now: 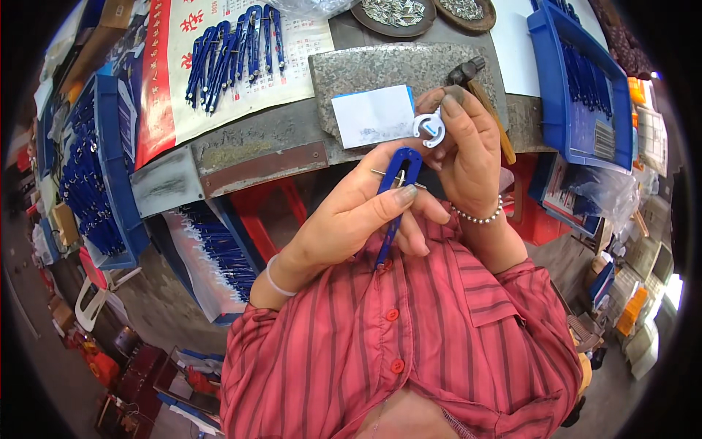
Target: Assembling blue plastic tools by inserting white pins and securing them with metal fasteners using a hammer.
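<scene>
Both grips are closed on small parts held up in front of a red striped shirt (pixel 409 344): the left hand (pixel 351 219) pinches a blue plastic compass-like tool (pixel 398 190) between thumb and fingers, while the right hand (pixel 468 157), a bead bracelet (pixel 479 217) at its wrist, holds a white plastic ring piece (pixel 429 128) between thumb and fingertip just above the tool's looped head

Behind the hands runs a grey tabletop (pixel 278 139) with a mottled stone slab (pixel 387 66) on it, a white card (pixel 373 115) lying on the slab and a hammer (pixel 479 91) with a wooden handle beside it; a printed sheet (pixel 175 80) carries a row of matching blue tools (pixel 234 51), and blue trays (pixel 578 88) at either side hold many more

By its look the blue tool should be light and fairly stiff, its thin legs likely to flex a little, with smooth plastic that could slip; the safest hold appears to be at the broad looped head, where the thumb already presses. It is slender, bright blue, with a rounded top narrowing to a point near the shirt, and a thin metal pin (pixel 380 174) shows crossing its head. The white ring looks lighter still, small and easily dropped, best nipped at its rim
</scene>
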`<state>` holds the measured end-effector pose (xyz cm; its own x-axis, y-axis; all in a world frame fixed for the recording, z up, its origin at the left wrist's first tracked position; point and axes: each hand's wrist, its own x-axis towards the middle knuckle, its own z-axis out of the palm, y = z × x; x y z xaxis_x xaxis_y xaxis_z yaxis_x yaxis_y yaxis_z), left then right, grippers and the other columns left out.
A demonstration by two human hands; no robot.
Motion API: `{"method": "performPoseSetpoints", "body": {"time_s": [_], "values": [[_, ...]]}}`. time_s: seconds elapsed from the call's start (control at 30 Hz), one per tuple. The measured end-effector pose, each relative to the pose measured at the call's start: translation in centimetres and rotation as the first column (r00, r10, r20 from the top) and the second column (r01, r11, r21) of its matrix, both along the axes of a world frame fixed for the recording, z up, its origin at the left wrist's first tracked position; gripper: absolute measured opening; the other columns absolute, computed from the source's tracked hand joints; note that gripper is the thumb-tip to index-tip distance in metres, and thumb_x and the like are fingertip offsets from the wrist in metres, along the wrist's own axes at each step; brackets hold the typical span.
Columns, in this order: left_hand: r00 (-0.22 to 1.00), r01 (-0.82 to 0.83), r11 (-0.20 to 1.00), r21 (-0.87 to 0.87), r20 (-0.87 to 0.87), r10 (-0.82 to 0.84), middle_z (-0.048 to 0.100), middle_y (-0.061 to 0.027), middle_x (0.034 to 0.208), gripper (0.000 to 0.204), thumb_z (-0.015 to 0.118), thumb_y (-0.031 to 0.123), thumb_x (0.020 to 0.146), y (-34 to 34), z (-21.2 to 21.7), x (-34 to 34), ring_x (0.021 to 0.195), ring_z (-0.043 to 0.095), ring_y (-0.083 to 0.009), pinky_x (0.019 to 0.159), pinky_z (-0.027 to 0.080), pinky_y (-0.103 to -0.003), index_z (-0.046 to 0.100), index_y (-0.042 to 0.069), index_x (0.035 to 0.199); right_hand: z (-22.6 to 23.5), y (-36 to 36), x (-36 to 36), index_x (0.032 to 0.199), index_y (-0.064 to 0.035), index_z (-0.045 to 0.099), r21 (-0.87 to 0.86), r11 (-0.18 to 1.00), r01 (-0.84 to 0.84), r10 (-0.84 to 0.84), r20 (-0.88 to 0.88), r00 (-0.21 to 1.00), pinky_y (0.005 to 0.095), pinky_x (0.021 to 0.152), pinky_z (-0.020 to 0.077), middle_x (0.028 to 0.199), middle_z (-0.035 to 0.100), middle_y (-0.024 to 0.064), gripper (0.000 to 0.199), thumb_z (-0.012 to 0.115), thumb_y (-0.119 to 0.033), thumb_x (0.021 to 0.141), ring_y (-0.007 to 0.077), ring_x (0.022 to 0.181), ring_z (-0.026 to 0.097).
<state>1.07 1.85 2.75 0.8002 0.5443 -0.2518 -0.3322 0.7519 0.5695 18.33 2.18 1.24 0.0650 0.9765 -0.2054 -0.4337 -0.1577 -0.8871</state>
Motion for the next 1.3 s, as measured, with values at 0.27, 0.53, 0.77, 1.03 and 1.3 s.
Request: {"method": "performPoseSetpoints", "body": {"time_s": [0.27,0.53,0.77,1.03,1.3], "values": [[0.999,-0.045,0.999,-0.013,-0.008,0.045,0.058,-0.0285,0.102,0.042,0.036,0.012,0.099,-0.29,-0.39,0.04,0.068,0.066,-0.0228,0.065,0.055,-0.029,0.02,-0.001,0.135,0.28,0.08,-0.2,0.092,-0.0005,0.058,-0.009,0.994,-0.107,0.107,0.03,0.994,0.016,0.042,0.0295,0.084,0.058,0.0023,0.022,0.05,-0.021,0.095,0.0011,0.052,0.039],[0.998,-0.06,0.998,-0.028,-0.012,0.059,0.059,-0.0287,0.101,0.037,0.035,0.011,0.098,-0.25,-0.5,0.04,0.066,0.066,-0.0238,0.062,0.055,-0.029,0.022,-0.002,0.131,0.35,0.25,-0.36,0.094,-0.0016,0.059,-0.033,0.99,-0.138,0.139,0.018,0.99,0.0153,0.042,0.0258,0.072,0.054,-0.0022,0.022,0.051,-0.022,0.095,0.0,0.049,0.035],[0.998,-0.055,0.997,-0.048,-0.014,0.055,0.059,-0.0286,0.1,0.038,0.035,0.01,0.098,-0.38,-0.69,0.2,0.065,0.066,-0.024,0.061,0.055,-0.029,0.021,-0.002,0.132,0.29,0.36,0.05,0.094,-0.0021,0.06,-0.036,0.974,-0.225,0.226,0.028,0.974,0.015,0.041,0.0226,0.067,0.05,-0.0055,0.022,0.05,-0.022,0.096,-0.0016,0.048,0.033],[0.999,-0.032,0.999,-0.04,-0.02,0.032,0.06,-0.0228,0.103,0.05,0.041,0.018,0.098,-0.24,-0.6,0.03,0.069,0.066,-0.0195,0.062,0.054,-0.026,0.015,0.0,0.137,0.21,0.34,-0.28,0.094,-0.002,0.059,-0.029,0.984,-0.178,0.179,0.024,0.984,0.0153,0.041,0.0226,0.066,0.05,-0.0055,0.022,0.051,-0.022,0.095,-0.0014,0.048,0.033],[0.999,-0.032,0.999,-0.044,-0.005,0.032,0.06,-0.0232,0.103,0.049,0.04,0.017,0.098,-0.2,-0.71,0.07,0.069,0.066,-0.0197,0.062,0.054,-0.026,0.015,0.0,0.138,0.51,0.61,0.25,0.09,-0.0023,0.062,-0.042,0.971,-0.234,0.234,-0.016,0.972,0.0163,0.046,0.0313,0.066,0.051,-0.0044,0.024,0.054,-0.025,0.094,0.001,0.053,0.04]]}}
